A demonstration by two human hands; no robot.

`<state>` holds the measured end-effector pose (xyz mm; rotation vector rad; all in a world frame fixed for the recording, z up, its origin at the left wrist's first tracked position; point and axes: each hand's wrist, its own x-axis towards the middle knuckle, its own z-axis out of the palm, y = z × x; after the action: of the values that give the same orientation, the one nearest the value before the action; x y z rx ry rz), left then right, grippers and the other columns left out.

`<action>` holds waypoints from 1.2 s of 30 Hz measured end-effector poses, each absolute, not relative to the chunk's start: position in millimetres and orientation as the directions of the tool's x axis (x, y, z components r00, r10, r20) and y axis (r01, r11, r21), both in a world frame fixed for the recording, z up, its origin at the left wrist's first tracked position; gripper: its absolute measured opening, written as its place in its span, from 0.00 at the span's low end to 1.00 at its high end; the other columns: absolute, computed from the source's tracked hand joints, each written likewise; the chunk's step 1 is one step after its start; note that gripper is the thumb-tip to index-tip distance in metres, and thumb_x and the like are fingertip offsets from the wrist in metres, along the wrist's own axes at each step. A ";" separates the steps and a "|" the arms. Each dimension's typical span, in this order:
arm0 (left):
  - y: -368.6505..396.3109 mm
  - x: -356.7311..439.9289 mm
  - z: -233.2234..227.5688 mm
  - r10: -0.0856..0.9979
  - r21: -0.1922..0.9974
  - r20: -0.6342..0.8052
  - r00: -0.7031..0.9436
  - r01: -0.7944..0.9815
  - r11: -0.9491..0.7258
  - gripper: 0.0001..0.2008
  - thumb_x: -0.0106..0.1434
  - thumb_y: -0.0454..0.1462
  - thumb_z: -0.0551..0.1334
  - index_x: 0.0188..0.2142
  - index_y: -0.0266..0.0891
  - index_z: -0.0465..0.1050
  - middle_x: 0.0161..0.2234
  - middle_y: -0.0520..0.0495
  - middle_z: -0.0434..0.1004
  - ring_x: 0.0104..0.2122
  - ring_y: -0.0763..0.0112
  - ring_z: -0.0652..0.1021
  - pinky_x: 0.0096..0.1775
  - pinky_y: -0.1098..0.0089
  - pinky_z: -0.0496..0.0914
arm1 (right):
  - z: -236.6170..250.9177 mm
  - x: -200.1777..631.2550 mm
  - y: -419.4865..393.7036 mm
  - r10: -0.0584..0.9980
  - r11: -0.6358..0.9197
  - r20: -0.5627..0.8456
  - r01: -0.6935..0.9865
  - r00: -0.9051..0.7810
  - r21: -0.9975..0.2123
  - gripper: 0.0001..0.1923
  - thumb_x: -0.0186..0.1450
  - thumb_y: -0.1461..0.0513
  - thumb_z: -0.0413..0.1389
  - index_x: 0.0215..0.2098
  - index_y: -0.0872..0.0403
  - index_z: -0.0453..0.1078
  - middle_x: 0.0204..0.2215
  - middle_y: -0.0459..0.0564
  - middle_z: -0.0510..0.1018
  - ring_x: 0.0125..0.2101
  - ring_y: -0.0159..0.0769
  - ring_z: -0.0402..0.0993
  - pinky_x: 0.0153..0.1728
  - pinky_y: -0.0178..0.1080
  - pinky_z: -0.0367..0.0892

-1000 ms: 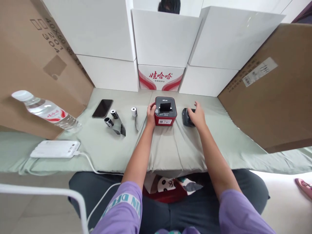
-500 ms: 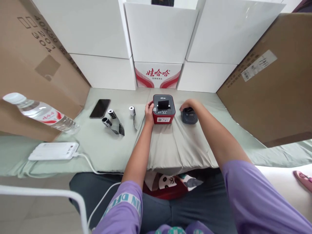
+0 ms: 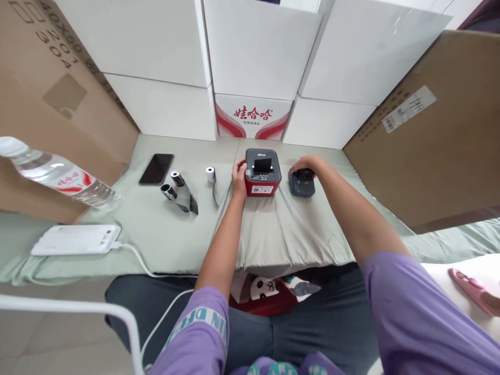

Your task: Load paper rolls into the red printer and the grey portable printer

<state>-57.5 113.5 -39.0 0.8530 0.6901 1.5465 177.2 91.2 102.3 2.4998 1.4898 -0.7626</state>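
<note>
A small red and dark label printer sits on the pale green cloth in the middle of the table. My left hand grips its left side. To its right lies a dark grey device. My right hand rests curled over the far top edge of that device. A small white paper roll stands left of the printer, with a strip trailing toward me.
Two dark rolls with loose strips lie further left, beside a black phone. A water bottle and a white power bank with cable sit at the left. White boxes and brown cartons wall the table.
My right hand has moved from lying flat on the grey device to curling over its far edge, elbow swung right. My left hand has stayed on the printer. The view tilted slightly.
</note>
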 end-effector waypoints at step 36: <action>113.9 -57.0 -36.4 0.993 0.820 0.108 -0.043 -0.561 -0.113 0.17 0.59 0.47 0.65 0.44 0.41 0.76 0.43 0.46 0.80 0.44 0.64 0.78 0.48 0.65 0.72 | 103.6 232.5 53.3 0.938 -0.335 0.044 0.932 0.344 -0.135 0.14 0.67 0.55 0.61 0.45 0.54 0.80 0.45 0.59 0.83 0.47 0.48 0.78 0.46 0.43 0.70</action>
<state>-57.0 113.9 -36.4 0.8289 0.7055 1.5242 232.5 53.3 103.6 2.6839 1.8810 -0.0683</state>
